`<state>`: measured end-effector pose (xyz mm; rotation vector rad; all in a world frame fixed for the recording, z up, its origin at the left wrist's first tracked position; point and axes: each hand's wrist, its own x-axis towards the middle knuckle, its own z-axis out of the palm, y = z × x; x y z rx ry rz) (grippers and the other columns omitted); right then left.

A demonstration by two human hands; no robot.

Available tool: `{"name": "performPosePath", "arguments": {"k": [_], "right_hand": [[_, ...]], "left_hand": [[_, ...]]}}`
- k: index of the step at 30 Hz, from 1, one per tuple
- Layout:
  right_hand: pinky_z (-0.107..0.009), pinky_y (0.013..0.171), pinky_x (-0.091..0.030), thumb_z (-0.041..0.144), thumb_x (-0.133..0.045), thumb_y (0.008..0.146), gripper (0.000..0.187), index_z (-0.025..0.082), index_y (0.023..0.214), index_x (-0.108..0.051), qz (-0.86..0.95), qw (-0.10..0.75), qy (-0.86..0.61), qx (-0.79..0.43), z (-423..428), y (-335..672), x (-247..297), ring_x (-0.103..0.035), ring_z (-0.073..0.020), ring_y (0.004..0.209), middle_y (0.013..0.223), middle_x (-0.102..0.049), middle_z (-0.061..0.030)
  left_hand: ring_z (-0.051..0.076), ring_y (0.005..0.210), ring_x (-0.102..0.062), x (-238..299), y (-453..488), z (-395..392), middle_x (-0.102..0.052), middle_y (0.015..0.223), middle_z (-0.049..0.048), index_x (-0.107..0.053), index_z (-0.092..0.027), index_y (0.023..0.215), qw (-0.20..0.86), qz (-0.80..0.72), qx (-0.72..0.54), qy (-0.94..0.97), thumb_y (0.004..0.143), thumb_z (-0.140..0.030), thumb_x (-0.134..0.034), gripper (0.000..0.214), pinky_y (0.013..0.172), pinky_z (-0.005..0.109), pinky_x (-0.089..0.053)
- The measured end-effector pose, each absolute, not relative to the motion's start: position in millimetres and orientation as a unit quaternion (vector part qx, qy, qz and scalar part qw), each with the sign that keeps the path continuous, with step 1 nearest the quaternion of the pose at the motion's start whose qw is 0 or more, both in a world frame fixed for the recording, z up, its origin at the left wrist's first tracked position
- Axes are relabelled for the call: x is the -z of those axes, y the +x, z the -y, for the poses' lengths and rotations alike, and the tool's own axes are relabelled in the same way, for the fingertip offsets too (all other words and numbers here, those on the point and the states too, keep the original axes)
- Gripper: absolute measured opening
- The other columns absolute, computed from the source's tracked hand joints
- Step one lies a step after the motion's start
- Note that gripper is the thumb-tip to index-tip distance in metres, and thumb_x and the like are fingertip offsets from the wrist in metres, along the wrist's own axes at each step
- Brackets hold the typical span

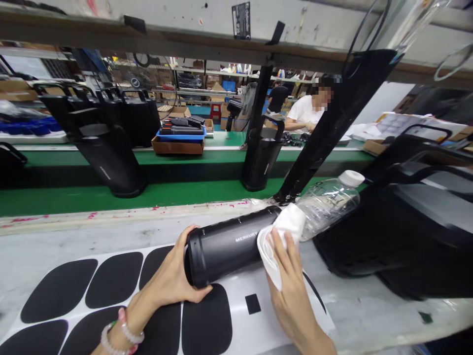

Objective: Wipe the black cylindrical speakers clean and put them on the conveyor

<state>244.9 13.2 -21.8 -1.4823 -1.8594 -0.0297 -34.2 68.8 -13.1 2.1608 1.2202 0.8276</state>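
Observation:
A black cylindrical speaker [225, 246] marked MERKURY lies on its side on the grey workbench [111, 234]. My left hand [173, 276] grips its near end, fingers curled round the rim. My right hand [290, 291] presses a white cloth [284, 236] against the speaker's far part, fingers laid flat on the cloth. Under the speaker lies a white sheet with several black rounded pads [59, 288].
A clear plastic bottle [328, 202] with a white cap lies just beyond the cloth. Black speaker bodies [402, 231] lie at the right. More upright speakers [109, 158] stand on the green conveyor [185, 192]. A person in a white shirt [306, 111] works across the line.

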Motion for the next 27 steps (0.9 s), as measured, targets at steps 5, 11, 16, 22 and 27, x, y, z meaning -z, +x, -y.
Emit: {"name": "performPosePath", "arguments": {"k": [5,11,16,22,27], "right_hand": [[-0.051,0.1,-0.053,0.034,-0.055,0.091,0.044,0.029,0.134,-0.06,0.545,0.519,-0.652,-0.091,24,280,12,-0.06,-0.0335,0.121,0.129,-0.066,-0.0054],[-0.05,0.09,-0.058,0.044,-0.031,0.1,0.054,0.019,0.145,-0.045,0.409,0.623,-0.662,-0.077,9,296,-19,-0.063,-0.0324,0.118,0.135,-0.061,-0.0126],[-0.061,0.109,-0.038,0.024,-0.043,0.091,0.046,0.014,0.133,-0.06,0.639,0.464,-0.614,0.012,-22,213,-11,-0.052,-0.0373,0.129,0.133,-0.063,-0.0131],[-0.05,0.11,-0.04,0.014,-0.041,0.084,0.073,0.017,0.156,-0.028,0.809,0.323,-0.485,0.077,-38,187,3,-0.053,-0.0287,0.125,0.137,-0.061,-0.0085],[-0.058,0.114,-0.032,-0.002,-0.034,0.082,0.083,0.024,0.158,-0.016,0.708,0.36,-0.598,0.11,-27,267,16,-0.028,-0.0291,0.147,0.154,-0.043,-0.0083]], "left_hand": [[0.042,0.139,-0.04,21,-37,-70,-0.03,0.151,0.0208,-0.003,-0.028,0.153,0.172,-0.381,-0.343,0.841,0.062,-0.028,-0.082,0.12,0.109,0.062,-0.041],[0.041,0.145,-0.03,30,-39,-75,-0.023,0.155,0.0213,-0.004,-0.031,0.154,0.158,-0.31,-0.361,0.866,0.058,-0.009,-0.081,0.125,0.106,0.061,-0.045],[0.042,0.146,-0.028,30,-40,-75,-0.026,0.154,0.0212,-0.007,-0.032,0.153,0.156,-0.299,-0.365,0.868,0.057,-0.004,-0.08,0.124,0.106,0.063,-0.044],[0.041,0.143,-0.035,30,-39,-76,-0.025,0.157,0.0182,-0.008,-0.035,0.152,0.182,-0.344,-0.371,0.843,0.059,-0.012,-0.082,0.121,0.109,0.061,-0.042],[0.04,0.141,-0.04,25,-35,-75,-0.032,0.155,0.0182,-0.009,-0.03,0.153,0.184,-0.408,-0.346,0.825,0.066,-0.027,-0.082,0.114,0.113,0.06,-0.037]]}}
